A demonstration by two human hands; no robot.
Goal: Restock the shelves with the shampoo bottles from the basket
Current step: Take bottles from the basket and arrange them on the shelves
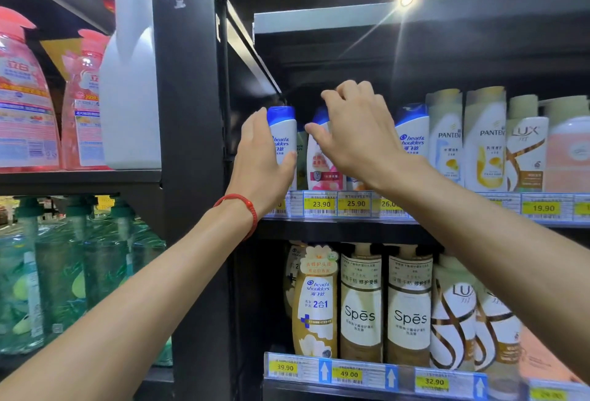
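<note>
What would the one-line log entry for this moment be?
left hand: grips blue-capped Head & Shoulders bottle, upright, left end of shelf | right hand: on pink-label bottle, grip unclear | basket: not in view

two hands (258,158) (360,132), three blue-capped bottles (282,132), two pantene bottles (447,145), two spēs bottles (360,308).

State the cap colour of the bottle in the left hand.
Blue cap, white bottle; head view shows it.

Translucent pink detergent bottles (27,103) stand just beside a tall white plastic jug (131,103); green pump bottles (64,273) below.
</note>
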